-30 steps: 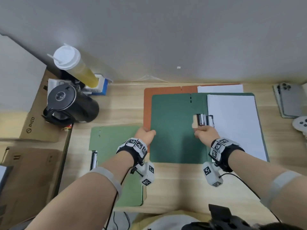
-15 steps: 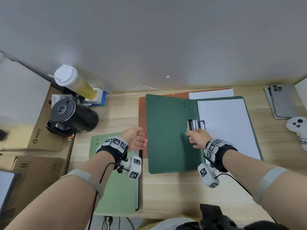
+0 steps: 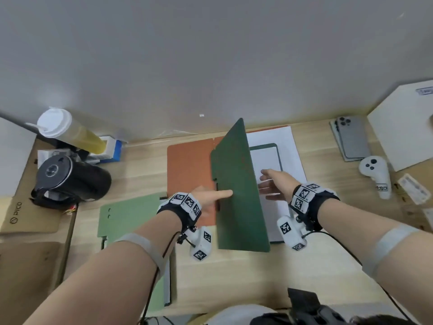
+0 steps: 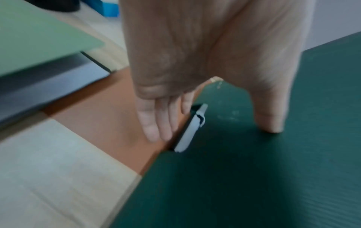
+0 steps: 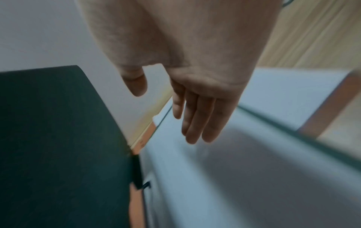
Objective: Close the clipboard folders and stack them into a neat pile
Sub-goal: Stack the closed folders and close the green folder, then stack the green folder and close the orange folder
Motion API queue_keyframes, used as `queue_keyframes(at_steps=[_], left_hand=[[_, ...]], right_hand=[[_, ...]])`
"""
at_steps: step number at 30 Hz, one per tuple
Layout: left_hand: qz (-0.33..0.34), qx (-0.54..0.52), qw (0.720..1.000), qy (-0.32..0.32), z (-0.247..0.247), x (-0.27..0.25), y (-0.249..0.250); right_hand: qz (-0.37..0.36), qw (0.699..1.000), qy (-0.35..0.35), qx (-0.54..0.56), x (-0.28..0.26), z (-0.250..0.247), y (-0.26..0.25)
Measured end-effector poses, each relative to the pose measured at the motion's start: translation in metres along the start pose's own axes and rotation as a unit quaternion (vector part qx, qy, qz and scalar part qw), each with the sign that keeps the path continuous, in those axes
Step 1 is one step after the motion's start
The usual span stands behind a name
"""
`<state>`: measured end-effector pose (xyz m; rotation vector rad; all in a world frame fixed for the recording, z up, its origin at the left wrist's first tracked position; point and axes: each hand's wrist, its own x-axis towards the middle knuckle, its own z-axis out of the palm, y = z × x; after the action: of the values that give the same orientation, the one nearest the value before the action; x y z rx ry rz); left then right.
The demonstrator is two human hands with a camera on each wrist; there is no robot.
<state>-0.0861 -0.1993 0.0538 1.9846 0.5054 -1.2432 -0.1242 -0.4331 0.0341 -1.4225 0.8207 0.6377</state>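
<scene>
A dark green clipboard folder lies open on an orange folder (image 3: 189,170). Its cover (image 3: 241,195) stands almost upright, tilted toward its right half. My left hand (image 3: 218,198) pinches the cover's free edge. The thumb (image 4: 269,117) lies on the outer face and the fingers (image 4: 156,123) reach behind it, beside a metal clip (image 4: 191,131). My right hand (image 3: 266,181) hovers open, fingers straight, over the white paper (image 3: 267,158) on the folder's right half. A closed light green folder (image 3: 131,216) lies at the near left.
A black kettle (image 3: 72,177) and a lidded cup (image 3: 68,130) stand at the back left beside a cardboard box (image 3: 28,216). Phones (image 3: 351,139), a white controller (image 3: 377,177) and a white box (image 3: 405,127) are on the right. A wall runs behind the desk.
The dark green cover rose from flat to nearly upright, swinging rightward under my left hand. My right hand left the clip and now hovers open over the paper.
</scene>
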Motion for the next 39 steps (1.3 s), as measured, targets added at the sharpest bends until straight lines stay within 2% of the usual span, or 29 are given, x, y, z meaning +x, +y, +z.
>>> queue_keyframes(at_steps=[4, 6, 9, 11, 14, 17, 20, 24, 28, 31, 34, 39], left_hand=[[-0.016, 0.038, 0.993, 0.112, 0.039, 0.028, 0.000], [-0.022, 0.017, 0.990, 0.138, 0.052, 0.042, -0.002], [-0.038, 0.005, 0.988, 0.148, 0.057, 0.048, -0.001], [-0.053, 0.011, 0.990, 0.132, 0.053, 0.049, -0.001], [-0.041, 0.063, 0.992, 0.098, 0.040, 0.049, -0.010], [-0.004, -0.044, 0.998, 0.032, 0.024, 0.048, -0.026], [0.024, -0.136, 0.990, -0.041, 0.004, 0.041, -0.040], [0.047, -0.176, 0.982, -0.056, -0.031, 0.025, -0.067], [0.021, -0.176, 0.984, 0.026, -0.076, 0.017, -0.118], [-0.014, -0.145, 0.978, 0.148, -0.111, 0.012, -0.159], [-0.051, -0.138, 0.955, 0.259, -0.146, 0.003, -0.201], [-0.088, -0.173, 0.926, 0.325, -0.188, -0.003, -0.269]], right_hand=[[0.044, 0.996, 0.058, 0.041, 0.005, -0.069, 0.021], [0.061, 0.995, 0.066, 0.035, 0.011, -0.089, 0.034], [0.060, 0.996, 0.063, 0.022, 0.018, -0.086, 0.046], [0.045, 0.996, 0.074, 0.003, 0.022, -0.074, 0.048], [0.030, 0.992, 0.114, -0.033, 0.025, -0.061, 0.046], [0.037, 0.991, 0.118, -0.047, 0.025, -0.052, 0.040], [0.024, 0.987, 0.141, -0.072, 0.026, -0.040, 0.035], [-0.012, 0.985, 0.120, -0.121, 0.026, -0.001, 0.019], [-0.020, 0.980, 0.074, -0.182, 0.030, 0.070, 0.008], [-0.003, 0.984, 0.026, -0.178, 0.031, 0.135, 0.013], [0.031, 0.981, -0.038, -0.187, 0.034, 0.199, 0.027], [0.050, 0.960, -0.117, -0.250, 0.030, 0.284, 0.047]])
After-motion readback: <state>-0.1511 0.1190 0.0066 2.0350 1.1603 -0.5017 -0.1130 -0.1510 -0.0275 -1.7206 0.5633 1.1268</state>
